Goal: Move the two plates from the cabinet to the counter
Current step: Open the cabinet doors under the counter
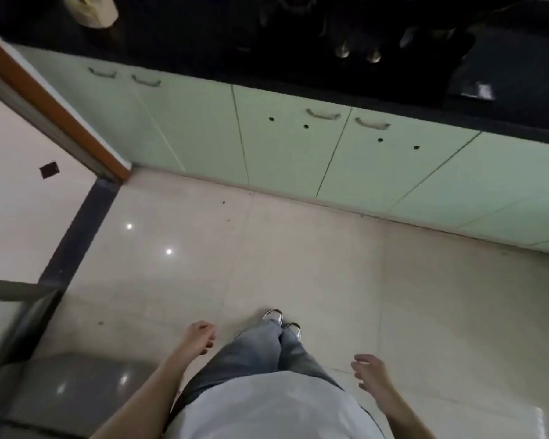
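- Right, your left hand (pixel 200 335) hangs by your hip, fingers loosely curled, holding nothing.
- Your right hand (pixel 370 370) hangs at the other side, fingers spread a little, also empty.
- Both hands are low over the pale tiled floor (pixel 298 264), well apart from the cabinets.
- Your jeans (pixel 267 346) and shoes (pixel 281 320) sit between the two hands.
- Ahead of both hands, the green cabinet doors (pixel 282 147) are all closed; the plates are not visible, so where they sit I cannot tell.
- Above the doors runs the dark surface (pixel 203 49), with a pale bag (pixel 92 9) far forward of your left hand.
- Forward of your right hand, dark blurred items crowd the surface.
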